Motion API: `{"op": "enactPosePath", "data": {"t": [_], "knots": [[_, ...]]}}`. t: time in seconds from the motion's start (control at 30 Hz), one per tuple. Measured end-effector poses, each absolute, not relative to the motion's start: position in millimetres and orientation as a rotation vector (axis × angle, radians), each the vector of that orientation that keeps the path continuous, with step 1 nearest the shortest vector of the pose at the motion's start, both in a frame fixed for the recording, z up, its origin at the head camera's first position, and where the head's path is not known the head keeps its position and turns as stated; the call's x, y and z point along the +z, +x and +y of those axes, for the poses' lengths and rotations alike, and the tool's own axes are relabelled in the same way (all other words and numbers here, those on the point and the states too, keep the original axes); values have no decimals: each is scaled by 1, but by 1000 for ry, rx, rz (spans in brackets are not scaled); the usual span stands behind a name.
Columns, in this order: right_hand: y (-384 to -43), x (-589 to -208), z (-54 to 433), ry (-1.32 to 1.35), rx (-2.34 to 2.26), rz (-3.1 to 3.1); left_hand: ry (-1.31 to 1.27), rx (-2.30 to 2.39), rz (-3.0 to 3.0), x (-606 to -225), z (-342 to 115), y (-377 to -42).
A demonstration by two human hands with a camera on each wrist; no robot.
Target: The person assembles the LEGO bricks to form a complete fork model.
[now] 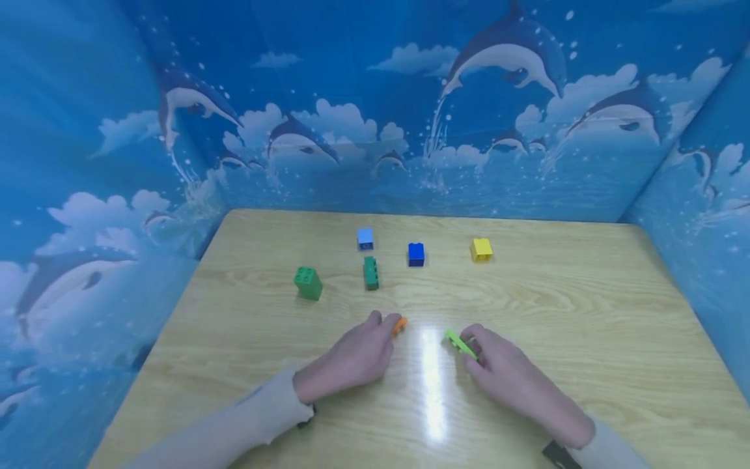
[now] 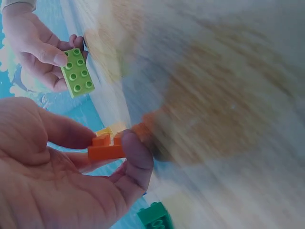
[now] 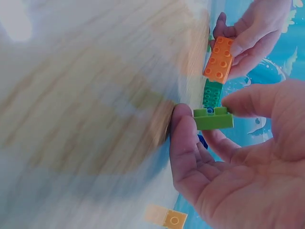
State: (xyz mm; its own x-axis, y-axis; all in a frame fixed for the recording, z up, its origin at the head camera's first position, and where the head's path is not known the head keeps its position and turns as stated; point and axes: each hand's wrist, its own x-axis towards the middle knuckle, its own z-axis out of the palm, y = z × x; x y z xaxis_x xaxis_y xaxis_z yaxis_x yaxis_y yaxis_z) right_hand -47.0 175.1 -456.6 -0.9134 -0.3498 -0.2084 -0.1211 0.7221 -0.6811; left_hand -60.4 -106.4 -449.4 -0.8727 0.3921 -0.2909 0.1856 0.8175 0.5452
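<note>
Looking at our nearest stuff first: the right hand (image 1: 512, 368) has thumb and fingers pinching the lime brick (image 1: 461, 344), and the left hand (image 1: 360, 352) pinches the orange brick (image 1: 400, 326) the same way. Both bricks sit low over the middle of the table (image 1: 556, 280), apart from each other, with a strip of glare between them. We can't tell whether either one touches the wood.

Handling-wise, we'd guess they're light, stiff plastic, pretty hard to break, maybe a touch slick on the smooth faces. We'd grab them by the long sides, so the studs and underside stay clear of our fingertips. The ends look like a shakier hold to us, since a low brick could swivel there.

Past the hands, we've got the tall green brick (image 1: 308, 283) over on the left, then the dark green brick (image 1: 371, 273) nearer the middle. Further out come the navy brick (image 1: 416, 255), the yellow brick (image 1: 482, 250) off to its right, and the light blue brick (image 1: 365, 239). Behind everything hangs our dolphin backdrop (image 1: 351, 176).
</note>
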Motion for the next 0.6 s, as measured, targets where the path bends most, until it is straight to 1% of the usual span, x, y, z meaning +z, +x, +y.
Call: {"op": "enactPosePath", "data": {"t": [0.23,0.4,0.6], "knots": [[-54,-458,183,-372,-1066,2537,364,961,2514,-459,-118,-68],[-61,-461,189,-360,-1103,2488,336,1048,2476,-464,-124,-75],[-68,-463,193,-233,-1170,2443,308,1147,2469,-466,-127,-79]]}}
